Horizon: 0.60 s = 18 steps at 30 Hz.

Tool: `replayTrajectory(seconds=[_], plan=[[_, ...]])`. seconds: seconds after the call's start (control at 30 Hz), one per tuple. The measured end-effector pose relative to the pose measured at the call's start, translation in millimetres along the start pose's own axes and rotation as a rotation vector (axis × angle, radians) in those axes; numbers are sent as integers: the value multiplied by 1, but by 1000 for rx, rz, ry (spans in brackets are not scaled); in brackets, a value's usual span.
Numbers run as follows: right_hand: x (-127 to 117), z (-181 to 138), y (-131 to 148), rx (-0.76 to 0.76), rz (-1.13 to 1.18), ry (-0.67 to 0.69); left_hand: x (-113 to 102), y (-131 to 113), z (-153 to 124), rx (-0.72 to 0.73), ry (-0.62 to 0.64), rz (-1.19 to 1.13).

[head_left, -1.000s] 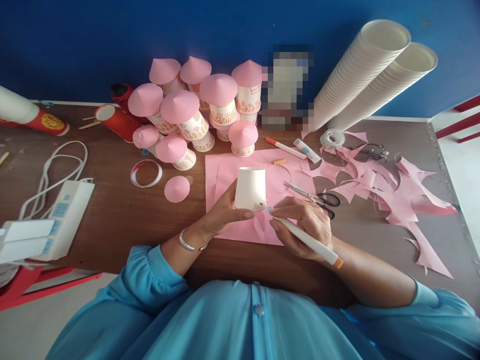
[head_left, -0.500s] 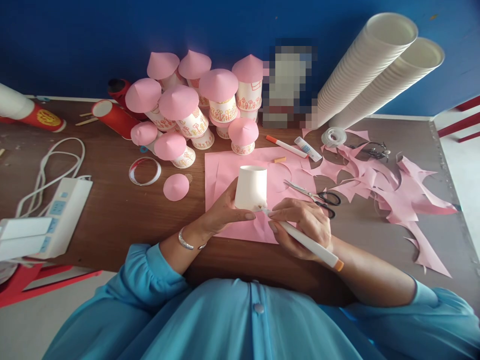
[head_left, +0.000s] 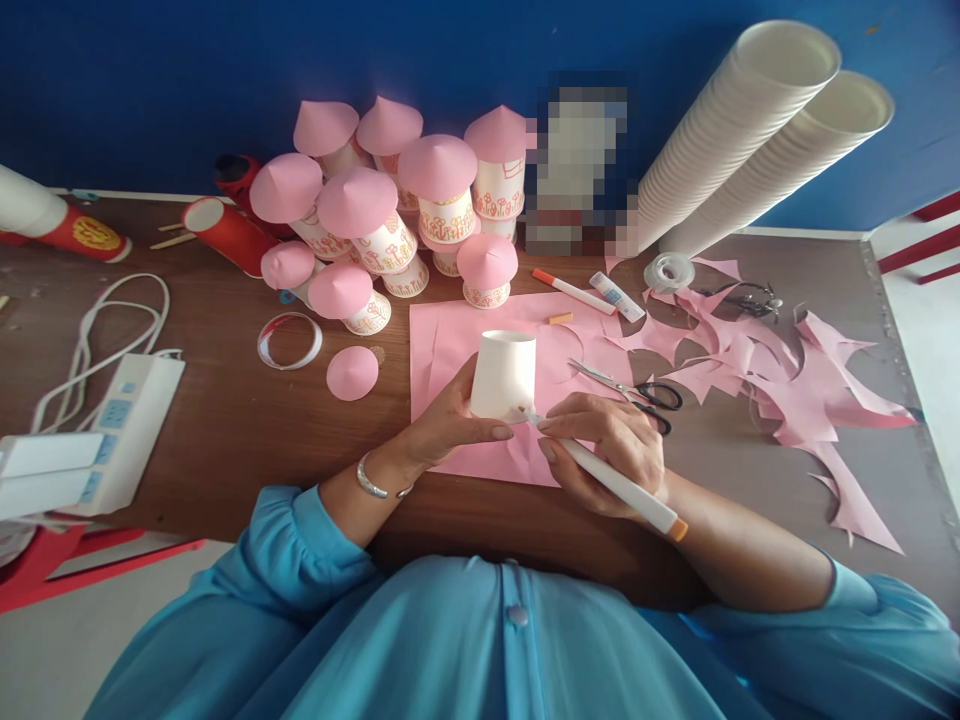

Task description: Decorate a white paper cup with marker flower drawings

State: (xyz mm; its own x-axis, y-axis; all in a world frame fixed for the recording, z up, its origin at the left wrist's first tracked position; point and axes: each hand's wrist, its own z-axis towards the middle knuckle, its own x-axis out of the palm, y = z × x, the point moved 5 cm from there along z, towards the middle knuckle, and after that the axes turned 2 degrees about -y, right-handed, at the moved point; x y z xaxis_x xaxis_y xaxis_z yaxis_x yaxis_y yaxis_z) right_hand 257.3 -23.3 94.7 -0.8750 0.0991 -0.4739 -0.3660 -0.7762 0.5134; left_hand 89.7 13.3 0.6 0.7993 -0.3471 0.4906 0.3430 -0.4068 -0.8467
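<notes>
My left hand grips an upside-down white paper cup near its rim, over a pink paper sheet. My right hand pinches a white marker with an orange end; its tip touches the cup's lower edge. Scissors lie just beyond my right hand.
A pile of cups topped with pink cones stands at the back. Two long stacks of white cups lean on the blue wall. Pink scraps lie right. A loose pink cone, tape ring, power strip, another marker.
The view has shifted slightly; the hands, cup and marker keep nearly the same pose, with the marker tip staying at the cup's lower edge.
</notes>
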Motion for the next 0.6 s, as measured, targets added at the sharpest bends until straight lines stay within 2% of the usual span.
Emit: replayTrajectory(seconds=[0.6], plan=[[1, 0, -1, 6, -13, 13, 3, -2, 0, 3, 10, 22]])
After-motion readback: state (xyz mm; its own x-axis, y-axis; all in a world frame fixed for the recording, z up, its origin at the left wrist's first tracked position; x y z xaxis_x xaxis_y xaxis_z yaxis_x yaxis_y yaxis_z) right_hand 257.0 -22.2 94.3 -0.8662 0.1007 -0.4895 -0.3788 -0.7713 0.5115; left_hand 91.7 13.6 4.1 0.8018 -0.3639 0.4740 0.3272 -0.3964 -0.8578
